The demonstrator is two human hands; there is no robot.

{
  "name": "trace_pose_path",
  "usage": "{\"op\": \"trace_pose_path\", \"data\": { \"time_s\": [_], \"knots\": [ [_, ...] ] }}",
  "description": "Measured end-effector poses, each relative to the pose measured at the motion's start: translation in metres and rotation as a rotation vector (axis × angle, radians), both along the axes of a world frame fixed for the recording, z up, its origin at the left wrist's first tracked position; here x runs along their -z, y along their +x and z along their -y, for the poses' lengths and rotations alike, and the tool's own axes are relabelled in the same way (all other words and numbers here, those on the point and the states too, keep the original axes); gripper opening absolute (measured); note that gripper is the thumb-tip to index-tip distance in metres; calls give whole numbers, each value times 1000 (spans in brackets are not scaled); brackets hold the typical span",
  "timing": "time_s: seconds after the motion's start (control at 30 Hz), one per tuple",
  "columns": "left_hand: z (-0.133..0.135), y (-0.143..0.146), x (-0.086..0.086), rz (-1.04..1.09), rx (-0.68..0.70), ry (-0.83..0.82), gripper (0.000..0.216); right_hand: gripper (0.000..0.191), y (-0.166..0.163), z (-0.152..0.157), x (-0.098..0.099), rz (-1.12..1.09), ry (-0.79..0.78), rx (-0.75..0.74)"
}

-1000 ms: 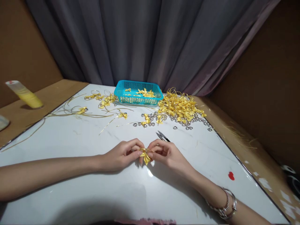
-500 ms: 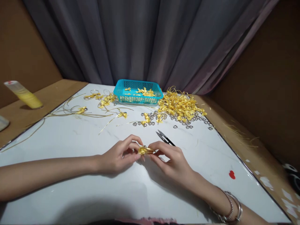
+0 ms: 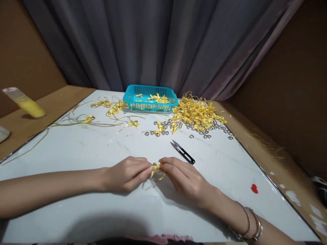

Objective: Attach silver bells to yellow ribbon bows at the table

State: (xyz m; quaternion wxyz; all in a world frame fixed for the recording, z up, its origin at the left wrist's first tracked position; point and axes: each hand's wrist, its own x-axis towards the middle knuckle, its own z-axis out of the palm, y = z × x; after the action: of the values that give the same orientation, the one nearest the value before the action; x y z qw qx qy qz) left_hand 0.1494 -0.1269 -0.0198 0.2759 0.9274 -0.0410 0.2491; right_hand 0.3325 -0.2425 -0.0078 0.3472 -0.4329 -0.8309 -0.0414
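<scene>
A small yellow ribbon bow with a silver bead at its top is pinched between my two hands over the white table. My left hand grips its left side between thumb and fingers. On the right side, my right hand holds it in the same way, fingers closed. A loop of thin gold cord hangs below the bow. Just beyond my right hand lies a pair of black thread snips, blades pointing away to the left.
A blue plastic basket with yellow bows stands at the back. Right of it is a heap of yellow bows with silver beads scattered in front. Corded bows lie left. A yellow tube and red heart are farther out.
The bow has turned in my fingers, so its cord loop now hangs toward me. Both hands have closed more tightly around its sides. My right hand has shifted, uncovering the snips' handles.
</scene>
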Motion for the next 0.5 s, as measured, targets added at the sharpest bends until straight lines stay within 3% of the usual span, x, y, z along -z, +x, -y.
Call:
{"op": "trace_pose_path", "data": {
  "time_s": [0.1,0.2,0.4,0.5],
  "knots": [
    [-2,1,-1,18,48,177,25,24,-1,0,1,-70,-46,-27],
    [-4,1,-3,5,72,257,28,25,-3,-2,2,-268,-223,-52],
    [-5,1,-2,-108,95,117,29,8,-4,-8,-1,-675,-804,27],
    [-6,2,-3,-100,66,86,26,6,-4,-10,-4,-858,-950,22]
  ]
}}
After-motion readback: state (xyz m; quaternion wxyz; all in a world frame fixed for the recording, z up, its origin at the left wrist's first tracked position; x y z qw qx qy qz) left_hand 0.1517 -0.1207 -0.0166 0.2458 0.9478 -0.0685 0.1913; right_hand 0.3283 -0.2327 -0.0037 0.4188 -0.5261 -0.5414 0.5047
